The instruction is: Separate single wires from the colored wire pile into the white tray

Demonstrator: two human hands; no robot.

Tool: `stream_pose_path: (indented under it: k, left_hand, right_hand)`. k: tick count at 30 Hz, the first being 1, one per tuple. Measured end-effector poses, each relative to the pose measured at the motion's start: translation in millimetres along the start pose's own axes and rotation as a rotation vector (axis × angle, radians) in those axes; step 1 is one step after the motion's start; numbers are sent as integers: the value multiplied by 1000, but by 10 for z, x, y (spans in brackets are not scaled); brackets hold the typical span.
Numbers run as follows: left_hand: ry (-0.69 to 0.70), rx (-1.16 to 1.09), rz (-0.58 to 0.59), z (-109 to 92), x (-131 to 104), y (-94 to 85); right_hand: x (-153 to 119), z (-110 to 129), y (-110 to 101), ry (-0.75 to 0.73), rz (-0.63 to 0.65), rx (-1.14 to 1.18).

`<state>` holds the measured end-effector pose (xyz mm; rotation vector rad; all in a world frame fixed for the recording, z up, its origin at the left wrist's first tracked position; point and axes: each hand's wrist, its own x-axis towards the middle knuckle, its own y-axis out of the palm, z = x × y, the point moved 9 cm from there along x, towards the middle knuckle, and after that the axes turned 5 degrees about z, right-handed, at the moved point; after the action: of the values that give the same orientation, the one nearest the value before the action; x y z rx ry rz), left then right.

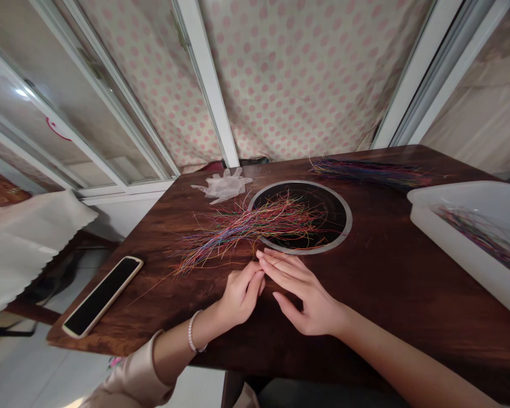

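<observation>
My left hand (243, 290), with a beaded bracelet on its wrist, is closed, thumb and fingers pinched together; what it pinches is too small to make out. Against its fingertips rest the fingertips of my right hand (301, 286), whose fingers are stretched out and whose thumb stands apart. Just beyond both hands lies a loose bundle of thin coloured wires (246, 225), partly over a round black plate (338, 212) with a grey rim set on the dark wooden table (386, 272).
A white bin (454, 243) with more wires stands at the right. Dark wires (365, 171) lie at the back. Crumpled clear plastic gloves (225, 185) are behind the bundle. A phone (102, 296) lies near the left edge. Dotted curtains (297, 73) hang behind.
</observation>
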<state>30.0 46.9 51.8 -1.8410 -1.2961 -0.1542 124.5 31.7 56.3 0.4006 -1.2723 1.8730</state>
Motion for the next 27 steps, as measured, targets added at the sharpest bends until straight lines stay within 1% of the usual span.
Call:
stream_pose_path:
  k: [4,8,10,12,15,18,21,24,27]
  left_hand:
    - [8,11,-3,-4,-4,0]
    - [9,42,-18,-6,-9,-10]
    - [2,56,-18,1,-9,-10]
    - [-7,62,-11,13,-7,-3]
    - [-10,57,12,25,-1,15]
    - [-28,63,32,40,4,24]
    - [-54,94,42,56,4,24]
    - [-81,125,48,77,5,24]
    - [-95,144,41,89,12,16]
  right_hand:
    - [2,-11,-4,1,-4,2]
    - [11,-23,43,8,22,10]
    - [8,-22,46,7,13,29]
    - [2,-26,12,9,-32,69]
    - [-8,-65,-92,39,-137,173]
    - [-8,-162,-188,125,-230,335]
    - [-24,-301,-230,263,-301,505]
    - [-85,-448,-230,398,-384,652]
    - [-150,-555,-185,472,-436,748]
